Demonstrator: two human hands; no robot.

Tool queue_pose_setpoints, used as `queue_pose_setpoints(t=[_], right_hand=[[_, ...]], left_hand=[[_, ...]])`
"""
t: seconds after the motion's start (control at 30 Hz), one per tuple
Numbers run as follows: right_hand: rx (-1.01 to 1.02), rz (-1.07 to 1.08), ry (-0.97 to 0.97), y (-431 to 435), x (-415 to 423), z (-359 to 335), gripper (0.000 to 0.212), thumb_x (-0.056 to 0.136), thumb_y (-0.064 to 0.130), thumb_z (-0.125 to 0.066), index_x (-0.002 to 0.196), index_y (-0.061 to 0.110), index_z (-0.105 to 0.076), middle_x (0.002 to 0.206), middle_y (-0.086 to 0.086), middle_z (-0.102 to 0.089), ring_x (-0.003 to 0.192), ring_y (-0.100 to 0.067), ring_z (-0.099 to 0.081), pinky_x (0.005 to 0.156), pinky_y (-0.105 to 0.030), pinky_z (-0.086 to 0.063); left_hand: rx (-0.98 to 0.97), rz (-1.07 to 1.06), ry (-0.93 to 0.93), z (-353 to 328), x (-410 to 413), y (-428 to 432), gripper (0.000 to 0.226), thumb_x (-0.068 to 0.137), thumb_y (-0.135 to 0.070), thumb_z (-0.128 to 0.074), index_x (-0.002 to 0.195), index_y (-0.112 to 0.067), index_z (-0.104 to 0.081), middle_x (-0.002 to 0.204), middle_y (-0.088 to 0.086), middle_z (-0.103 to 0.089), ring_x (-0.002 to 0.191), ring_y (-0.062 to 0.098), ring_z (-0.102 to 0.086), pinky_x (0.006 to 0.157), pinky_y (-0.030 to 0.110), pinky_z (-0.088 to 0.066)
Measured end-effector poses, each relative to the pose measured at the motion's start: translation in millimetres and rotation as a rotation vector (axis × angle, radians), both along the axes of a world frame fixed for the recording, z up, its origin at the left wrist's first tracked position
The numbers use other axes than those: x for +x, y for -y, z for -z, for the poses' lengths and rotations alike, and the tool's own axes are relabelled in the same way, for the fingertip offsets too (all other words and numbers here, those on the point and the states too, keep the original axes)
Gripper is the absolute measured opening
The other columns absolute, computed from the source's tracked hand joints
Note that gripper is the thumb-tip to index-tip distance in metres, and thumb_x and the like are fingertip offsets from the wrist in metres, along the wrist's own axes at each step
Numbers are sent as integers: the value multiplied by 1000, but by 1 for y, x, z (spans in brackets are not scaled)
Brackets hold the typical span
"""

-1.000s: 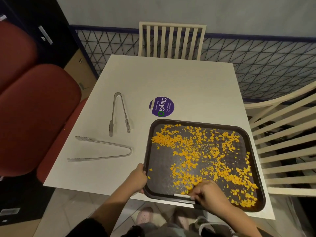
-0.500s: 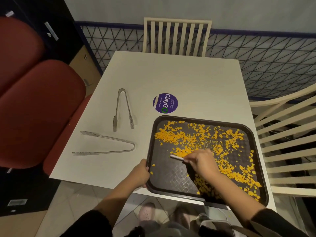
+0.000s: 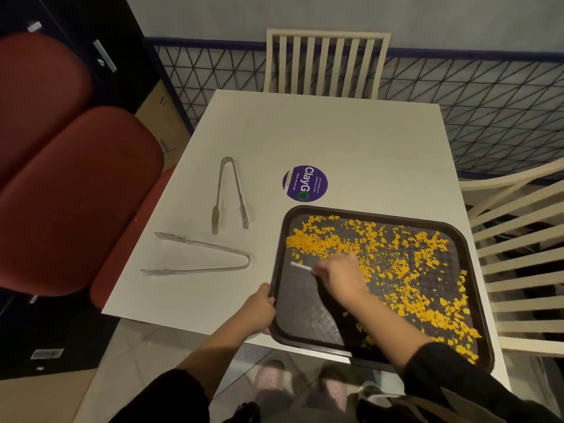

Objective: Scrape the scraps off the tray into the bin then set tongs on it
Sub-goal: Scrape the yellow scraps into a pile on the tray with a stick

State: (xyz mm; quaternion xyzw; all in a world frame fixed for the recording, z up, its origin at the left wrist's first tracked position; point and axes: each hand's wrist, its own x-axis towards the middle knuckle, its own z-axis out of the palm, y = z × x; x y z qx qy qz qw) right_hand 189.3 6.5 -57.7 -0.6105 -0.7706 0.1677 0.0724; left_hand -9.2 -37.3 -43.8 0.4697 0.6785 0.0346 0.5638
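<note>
A dark tray [image 3: 476, 303] is sitting at the near right corner of the white worktop [image 3: 335, 138], strewn with orange scraps [image 3: 409, 270]. The left hand [image 3: 259, 311] is gripping its near-left rim, while the right hand [image 3: 338, 274] is pressing a thin white scraper [image 3: 300, 266] onto it. Two metal tongs [image 3: 229, 193] [image 3: 198, 254] are lying left of the tray, beside a purple ClayGo sticker [image 3: 305, 183].

purple sticker [image 3: 305, 183] on white table [image 3: 335, 141].

worktop [image 3: 351, 141]: white, square, bare across the far half
tray [image 3: 476, 288]: dark, at the near right corner, overhanging the near edge
tongs: two metal pairs on the left; small pair [image 3: 229, 193]; large pair [image 3: 198, 254]
sticker [image 3: 305, 183]: round, purple, just beyond the tray
</note>
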Motion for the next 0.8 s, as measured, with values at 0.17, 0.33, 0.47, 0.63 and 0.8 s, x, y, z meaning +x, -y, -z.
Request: queue_pose_setpoints(t=[0.17, 0.33, 0.47, 0.63, 0.8], right_hand=[[-167, 94, -170, 24, 44, -23, 11, 85, 31, -66, 93, 32, -73, 85, 20, -68, 85, -7, -62, 95, -30, -42], [-367, 48, -197, 102, 87, -24, 5, 79, 34, -72, 78, 38, -74, 60, 47, -53, 67, 17, -54, 86, -11, -34], [-326, -10, -140, 122, 98, -21, 6, 79, 37, -72, 83, 35, -75, 70, 34, -62, 72, 18, -50, 82, -6, -25], [-184, -81, -73, 117, 105, -11, 16, 67, 24, -81, 71, 36, -71, 71, 22, -70, 71, 1, -63, 73, -22, -37], [-52, -113, -10, 97, 98, -7, 17, 63, 26, -84, 67, 37, -71, 60, 20, -67, 58, -3, -60, 63, -9, -29]], left_hand=[[27, -9, -93, 3, 3, 1, 24, 96, -17, -33, 117, -12, -43, 105, 18, -60, 83, 33, -64, 64, 39, -60], [97, 49, -204, 10, 6, 1, 29, 92, -18, -52, 119, -11, -44, 113, 15, -61, 92, 35, -66, 74, 47, -60], [94, 46, -236, 12, 7, -1, 27, 91, -16, -53, 116, -11, -44, 111, 15, -60, 89, 35, -66, 69, 48, -61], [126, 84, -302, 17, 9, -1, 30, 90, -17, -54, 118, -11, -44, 112, 17, -62, 95, 36, -65, 81, 47, -57], [111, 82, -294, 15, 10, -1, 32, 91, -16, -54, 121, -12, -43, 115, 16, -62, 95, 34, -65, 81, 47, -58]])
